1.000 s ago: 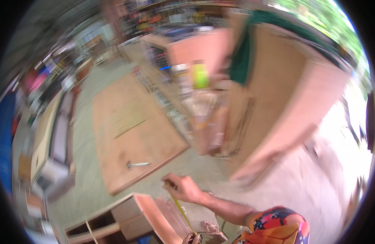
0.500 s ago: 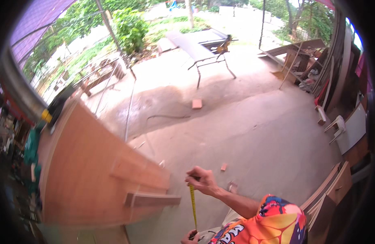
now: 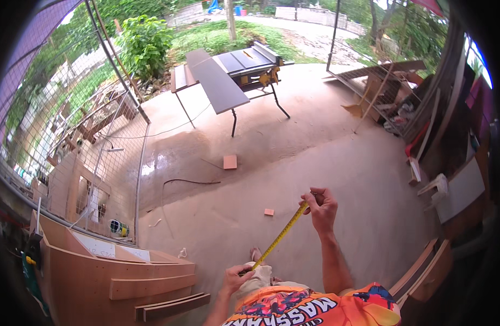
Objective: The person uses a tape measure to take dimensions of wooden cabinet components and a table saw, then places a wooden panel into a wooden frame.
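A yellow tape measure [image 3: 281, 237] stretches between my two hands, its blade slanting up to the right above the floor. Low in the picture, my left hand [image 3: 236, 279] is closed around the dark tape case near my lap, with the case mostly hidden by the fingers. Farther out and to the right, my right hand [image 3: 321, 211] pinches the far end of the blade. The small hook at that end is too small to make out.
At lower left stands a wooden cabinet-like panel [image 3: 87, 277] with narrow boards [image 3: 171, 308] on it. A table saw [image 3: 250, 58] carries a long grey board [image 3: 217, 81]. Small wood blocks [image 3: 230, 162] lie on the concrete floor. Boards [image 3: 423, 277] lean at lower right.
My right hand has swung right and away from my body, with more of the blade showing. My left hand has come fully into view. The view has shifted, bringing the cabinet-like panel lower.
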Motion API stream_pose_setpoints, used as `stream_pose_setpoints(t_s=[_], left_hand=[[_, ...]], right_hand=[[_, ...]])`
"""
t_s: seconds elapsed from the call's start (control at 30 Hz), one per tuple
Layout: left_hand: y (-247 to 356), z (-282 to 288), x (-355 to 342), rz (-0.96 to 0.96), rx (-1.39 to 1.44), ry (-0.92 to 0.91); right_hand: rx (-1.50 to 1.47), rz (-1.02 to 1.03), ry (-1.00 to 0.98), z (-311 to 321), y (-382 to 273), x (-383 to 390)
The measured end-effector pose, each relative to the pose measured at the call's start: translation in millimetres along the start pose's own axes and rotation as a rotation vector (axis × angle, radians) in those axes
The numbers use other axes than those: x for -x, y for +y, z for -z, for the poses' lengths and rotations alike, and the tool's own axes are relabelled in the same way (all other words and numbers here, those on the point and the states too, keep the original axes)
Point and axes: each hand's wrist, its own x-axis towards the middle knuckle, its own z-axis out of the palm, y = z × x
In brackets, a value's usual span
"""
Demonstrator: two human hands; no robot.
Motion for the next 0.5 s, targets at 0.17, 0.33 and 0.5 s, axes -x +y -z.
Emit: stream_pose_setpoints(t_s=[0.17, 0.33, 0.5], left_hand=[[23, 29, -108, -0.116, -0.12, 0.182], [52, 55, -204, -0.004, -0.176, 0.423], [81, 58, -259, 0.031, -0.255, 0.708]], right_hand=[[0.157, 0.11, -0.258, -59, 18, -123], [0.413, 0.154, -0.391, -118, 10, -205], [0.637, 0.078, -0.575, -177, -8, -240]])
